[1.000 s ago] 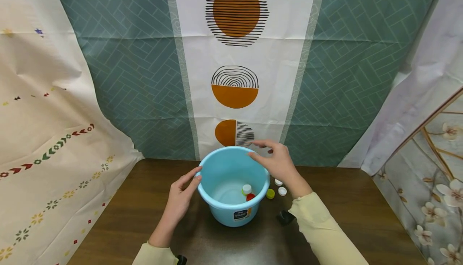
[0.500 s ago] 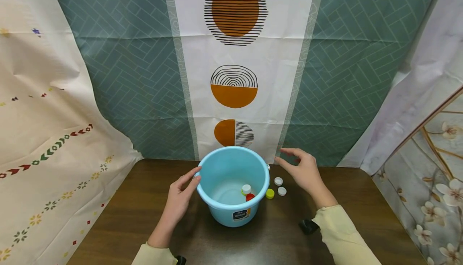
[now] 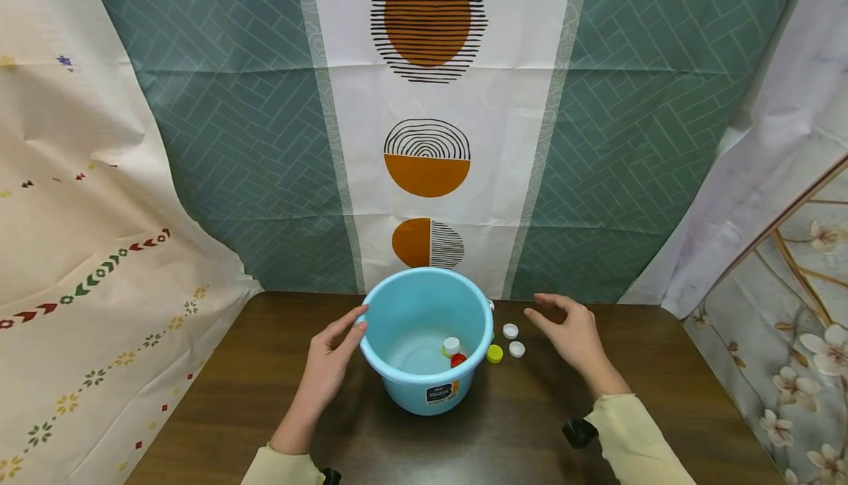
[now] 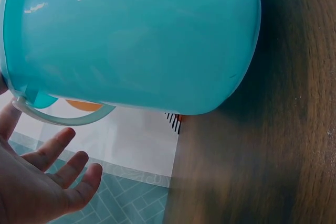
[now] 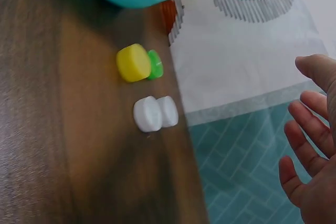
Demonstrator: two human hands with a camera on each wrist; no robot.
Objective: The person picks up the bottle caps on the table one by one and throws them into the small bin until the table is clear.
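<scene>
A light-blue plastic bucket [image 3: 427, 389] stands upright on the table. My left hand [image 3: 327, 360] pinches its left rim near the handle joint with thumb and index finger; in the left wrist view the other fingers are spread apart. Inside lie a white bottle cap [image 3: 451, 346], a red cap [image 3: 458, 360] and a partly hidden yellow-green one. My right hand [image 3: 575, 334] hovers right of the bucket, holding nothing, its fingers loosely bent. Nearest it on the table are two white caps [image 3: 510, 331], a yellow cap [image 3: 495, 354] and a green cap [image 5: 155, 64].
The dark wooden table [image 3: 252, 382] ends against a patterned curtain [image 3: 265, 176] at the back. A pale floral cloth [image 3: 99, 286] hangs on the left, another cloth [image 3: 795, 367] on the right. The bucket's handle [image 4: 68, 120] hangs down by its rim.
My right hand has moved from over the bucket's right rim to the right and down toward the table. The left hand and bucket have stayed put.
</scene>
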